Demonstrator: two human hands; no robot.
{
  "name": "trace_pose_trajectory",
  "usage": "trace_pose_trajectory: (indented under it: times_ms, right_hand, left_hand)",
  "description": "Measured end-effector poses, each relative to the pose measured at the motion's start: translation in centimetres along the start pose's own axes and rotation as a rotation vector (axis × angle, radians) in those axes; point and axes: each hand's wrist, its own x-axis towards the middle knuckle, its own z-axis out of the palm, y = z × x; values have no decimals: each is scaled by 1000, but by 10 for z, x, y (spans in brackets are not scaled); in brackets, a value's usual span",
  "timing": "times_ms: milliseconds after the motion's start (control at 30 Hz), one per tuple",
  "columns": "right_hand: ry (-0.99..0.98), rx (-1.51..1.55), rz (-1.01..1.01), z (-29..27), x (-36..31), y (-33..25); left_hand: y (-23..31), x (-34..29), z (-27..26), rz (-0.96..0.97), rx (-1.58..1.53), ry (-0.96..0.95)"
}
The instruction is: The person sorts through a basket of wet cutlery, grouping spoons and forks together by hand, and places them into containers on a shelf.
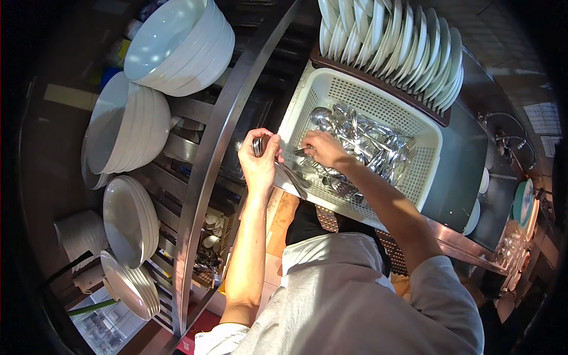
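My left hand (258, 163) is closed round a small bundle of spoons (294, 180) beside the left rim of a white perforated basket (435, 171). Their stacked bowls show at the top of the fist, and the handles slant down to the right. Inside the basket lies a jumbled heap of metal cutlery (370, 139), with forks and spoons among it. Over the heap's left side, my right hand (322, 148) pinches a piece of cutlery (303, 152); its kind is mostly hidden by the fingers. A large round ladle-like bowl (320, 115) sits just beyond that hand.
White plates (402, 47) stand on edge in a brown rack behind the basket. On the left, a slatted metal shelf (207, 160) carries stacked white bowls (189, 53) and plates (130, 219). A tap (506, 139) and sink are at the far right. Below the shelf sits more cutlery (207, 257).
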Motion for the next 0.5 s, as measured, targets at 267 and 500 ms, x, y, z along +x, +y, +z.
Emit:
trace_pose_trajectory:
  times_ms: [267, 500]
  right_hand:
    - [271, 793, 84, -47, 13, -61]
    - [396, 489, 170, -55, 21, -7]
  left_hand:
    - [-18, 6, 5, 430, 568, -71]
    - [-5, -2, 9, 94, -89, -53]
